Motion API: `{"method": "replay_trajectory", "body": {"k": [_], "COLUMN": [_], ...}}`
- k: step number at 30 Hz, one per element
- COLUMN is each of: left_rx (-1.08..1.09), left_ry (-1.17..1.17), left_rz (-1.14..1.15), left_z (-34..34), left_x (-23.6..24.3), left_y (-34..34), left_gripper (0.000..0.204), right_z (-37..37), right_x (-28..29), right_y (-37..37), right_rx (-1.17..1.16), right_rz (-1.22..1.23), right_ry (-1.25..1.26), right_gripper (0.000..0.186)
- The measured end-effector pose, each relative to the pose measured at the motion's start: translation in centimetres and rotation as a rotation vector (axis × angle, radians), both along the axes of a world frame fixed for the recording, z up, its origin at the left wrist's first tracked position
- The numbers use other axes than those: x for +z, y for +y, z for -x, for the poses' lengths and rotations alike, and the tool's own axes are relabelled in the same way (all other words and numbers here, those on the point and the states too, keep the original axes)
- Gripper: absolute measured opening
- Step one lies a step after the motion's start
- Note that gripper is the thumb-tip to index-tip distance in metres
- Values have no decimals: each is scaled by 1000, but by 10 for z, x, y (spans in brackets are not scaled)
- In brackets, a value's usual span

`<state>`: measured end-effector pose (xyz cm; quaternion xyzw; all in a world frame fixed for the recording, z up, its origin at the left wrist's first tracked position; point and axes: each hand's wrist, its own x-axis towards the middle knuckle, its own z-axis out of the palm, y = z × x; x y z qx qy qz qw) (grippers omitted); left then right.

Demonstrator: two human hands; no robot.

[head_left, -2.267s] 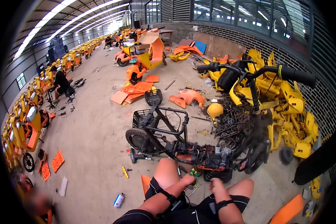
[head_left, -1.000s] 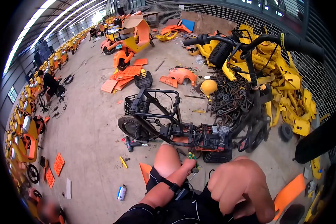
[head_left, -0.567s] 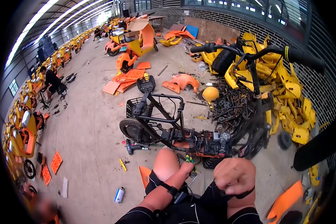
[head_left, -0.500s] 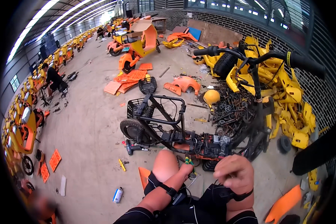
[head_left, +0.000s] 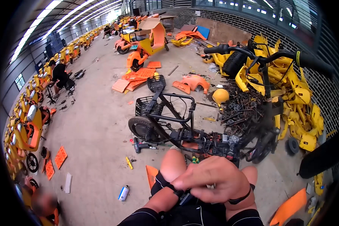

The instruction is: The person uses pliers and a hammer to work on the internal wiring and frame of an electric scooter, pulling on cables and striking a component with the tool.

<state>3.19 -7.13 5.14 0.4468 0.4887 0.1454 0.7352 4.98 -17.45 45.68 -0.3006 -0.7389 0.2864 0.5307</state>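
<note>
Black metal scooter frame [head_left: 199, 141] sits just ahead, bodywork looks mostly off, dark electrical parts [head_left: 224, 147] still on. Right hand [head_left: 214, 179]'s loosely curled, can't tell if it's gripping anything; left hand's hidden behind, also can't tell. Green-handled tool [head_left: 194, 159] pokes out nearby. Black mesh basket [head_left: 156, 83]'s there, contents too small to make out.

No lettering can be read, even on the green plate [head_left: 134, 47].
</note>
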Motion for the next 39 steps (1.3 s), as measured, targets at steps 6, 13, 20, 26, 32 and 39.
{"method": "replay_trajectory", "body": {"k": [6,13,20,26,32,39], "left_rx": [-55,-166,-242,-494,-658,-715], "left_ry": [45,104,-222,-329,-367,-274], "left_rz": [-80,-223,-610,-660,-833,-849], "left_z": [5,4,2,9,16,7], "left_x": [21,39,65,85,100,102], "left_y": [-4,-12,-32,-33,-39,-35], "left_gripper": [27,45,69,69,62,62], "right_z": [-97,-142,-125,-137,-144,-155], "right_x": [-180,-373,-374,-374,-389,-383], "right_y": [30,-1,14,8,26,25], "right_rx": [-556,-784,-446,84,252,194], "right_rz": [671,1549,1251,1160,1236,1194], "right_ry": [149,308,1082,1100,1105,988], "right_gripper": [23,38,40,47,42,41]}}
